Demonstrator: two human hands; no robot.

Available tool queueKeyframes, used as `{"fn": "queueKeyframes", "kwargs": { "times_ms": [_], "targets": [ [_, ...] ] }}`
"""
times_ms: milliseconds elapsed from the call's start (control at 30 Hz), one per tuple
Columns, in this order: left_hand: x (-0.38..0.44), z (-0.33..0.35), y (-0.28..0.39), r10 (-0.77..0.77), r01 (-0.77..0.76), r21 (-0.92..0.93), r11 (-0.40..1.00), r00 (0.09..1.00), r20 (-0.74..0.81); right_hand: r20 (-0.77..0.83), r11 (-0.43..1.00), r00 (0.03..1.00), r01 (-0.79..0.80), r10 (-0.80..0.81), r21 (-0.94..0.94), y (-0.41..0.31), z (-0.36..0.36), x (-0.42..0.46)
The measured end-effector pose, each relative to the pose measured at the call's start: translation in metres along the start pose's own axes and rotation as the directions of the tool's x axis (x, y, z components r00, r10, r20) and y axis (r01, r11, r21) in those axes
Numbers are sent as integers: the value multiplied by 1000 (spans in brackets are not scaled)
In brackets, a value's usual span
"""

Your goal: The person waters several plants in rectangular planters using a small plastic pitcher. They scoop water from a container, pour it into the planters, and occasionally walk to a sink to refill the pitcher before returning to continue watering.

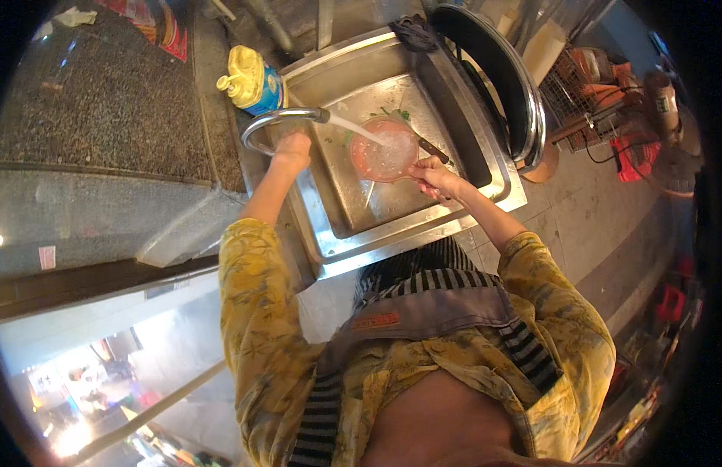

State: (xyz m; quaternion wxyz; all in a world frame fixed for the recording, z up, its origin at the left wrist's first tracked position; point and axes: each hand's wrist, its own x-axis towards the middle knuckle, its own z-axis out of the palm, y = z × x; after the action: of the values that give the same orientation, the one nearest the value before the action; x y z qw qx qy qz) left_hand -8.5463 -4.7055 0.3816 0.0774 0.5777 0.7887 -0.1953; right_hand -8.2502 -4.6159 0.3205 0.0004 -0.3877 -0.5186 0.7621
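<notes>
Water runs from the curved metal faucet (285,115) into a pink plastic dipper (361,153) above the steel sink's basin. My right hand (434,177) is shut on the dipper's handle. My left hand (292,150) is at the base of the faucet on the sink's left rim; its fingers are closed, and what they touch is hidden. In the basin a knife with a dark brown handle (434,150) lies right of the dipper, partly hidden. Green leaf scraps (403,114) lie behind the dipper.
A yellow pump bottle with a blue label (253,82) stands at the sink's left back corner. A black cloth (414,30) hangs over the back rim (372,36). Large round metal-edged trays (507,76) lean along the right side. A wire basket (565,82) stands farther right.
</notes>
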Motion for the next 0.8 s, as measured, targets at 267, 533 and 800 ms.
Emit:
{"fn": "queueKeyframes", "kwargs": {
  "times_ms": [267, 533, 800],
  "targets": [
    [-14, -13, -18, 90, -171, 427, 888, 975, 203, 24, 975, 994, 104, -111, 194, -1, -8, -68],
    [-36, -14, 46, -96, 90, 135, 987, 995, 36, -72, 928, 977, 215, -203, 305, 31, -70, -216],
    [-86, 5, 257, -290, -83, -669, 739, 857, -427, -326, 888, 934, 268, -145, 373, 96, -183, -428]
  ]
}}
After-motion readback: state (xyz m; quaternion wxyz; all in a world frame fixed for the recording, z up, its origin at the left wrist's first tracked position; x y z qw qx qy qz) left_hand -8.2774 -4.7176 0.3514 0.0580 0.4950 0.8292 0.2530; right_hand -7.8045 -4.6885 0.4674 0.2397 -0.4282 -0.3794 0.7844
